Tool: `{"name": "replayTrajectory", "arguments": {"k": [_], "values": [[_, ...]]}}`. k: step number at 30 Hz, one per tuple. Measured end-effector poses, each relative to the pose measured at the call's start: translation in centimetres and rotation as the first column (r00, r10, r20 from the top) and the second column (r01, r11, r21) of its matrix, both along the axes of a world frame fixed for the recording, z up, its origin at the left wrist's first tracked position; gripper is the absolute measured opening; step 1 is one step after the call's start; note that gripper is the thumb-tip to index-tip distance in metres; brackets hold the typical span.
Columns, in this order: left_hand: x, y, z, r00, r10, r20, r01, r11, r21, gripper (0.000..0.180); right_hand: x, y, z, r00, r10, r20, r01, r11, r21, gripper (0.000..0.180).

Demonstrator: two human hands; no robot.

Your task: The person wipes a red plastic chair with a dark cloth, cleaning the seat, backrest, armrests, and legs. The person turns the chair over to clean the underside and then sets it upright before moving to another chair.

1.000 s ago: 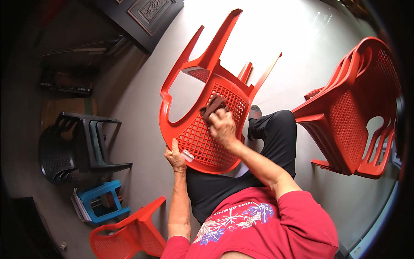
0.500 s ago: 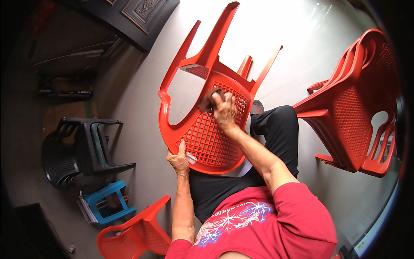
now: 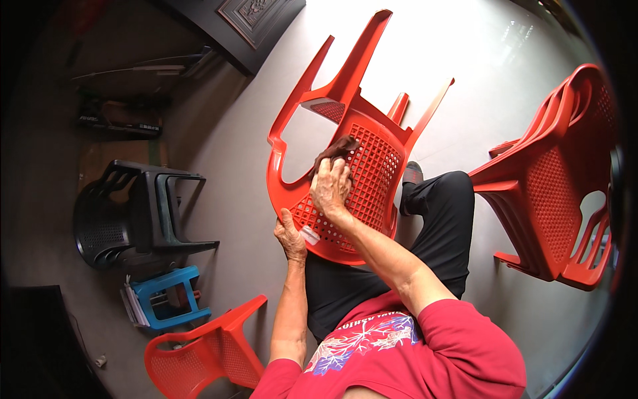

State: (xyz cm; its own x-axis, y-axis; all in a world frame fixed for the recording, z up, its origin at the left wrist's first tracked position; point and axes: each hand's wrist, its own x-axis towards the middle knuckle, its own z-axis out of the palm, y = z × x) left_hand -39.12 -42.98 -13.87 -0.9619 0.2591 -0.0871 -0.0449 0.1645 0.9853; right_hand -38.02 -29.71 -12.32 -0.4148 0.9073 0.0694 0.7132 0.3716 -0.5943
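A red plastic chair with a lattice back lies tipped against my knee, legs pointing up and away. My left hand grips the lower edge of its back, holding it steady. My right hand presses a dark brown cloth against the lattice near the chair's left side. My dark trousers and one shoe show behind the chair.
A stack of red chairs stands at the right. Black chairs lie on their side at the left, with a small blue stool below them. Another red chair sits at the lower left. A dark carved door is at the top.
My right hand slid the cloth across the lattice, up and toward the chair's left edge. The left hand kept its grip while the chair tilted slightly.
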Motion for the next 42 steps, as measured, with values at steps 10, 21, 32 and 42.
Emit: {"name": "replayTrajectory", "arguments": {"k": [10, 21, 32, 42], "values": [[0.0, 0.7, 0.6, 0.978, -0.060, 0.199, 0.006, 0.965, 0.261, 0.065, 1.0, -3.2, 2.0, 0.641, 0.722, -0.260, -0.732, 0.677, 0.077, 0.030], [1.0, 1.7, 0.4, 0.994, -0.058, 0.092, 0.046, 0.990, 0.131, 0.028, 6.0, 3.7, -2.4, 0.892, 0.434, -0.126, -0.373, 0.865, 0.335, 0.038], [0.2, 0.8, 0.4, 0.888, -0.236, 0.394, -0.005, 0.852, 0.523, 0.038, 6.2, 17.7, -7.9, 0.994, -0.100, 0.052, 0.108, 0.975, -0.196, 0.030], [1.3, 0.2, -0.3, 0.932, -0.139, 0.336, -0.019, 0.904, 0.427, 0.042, 8.2, 11.9, -9.1, 0.998, -0.044, -0.050, 0.041, 0.998, -0.054, 0.044]]}}
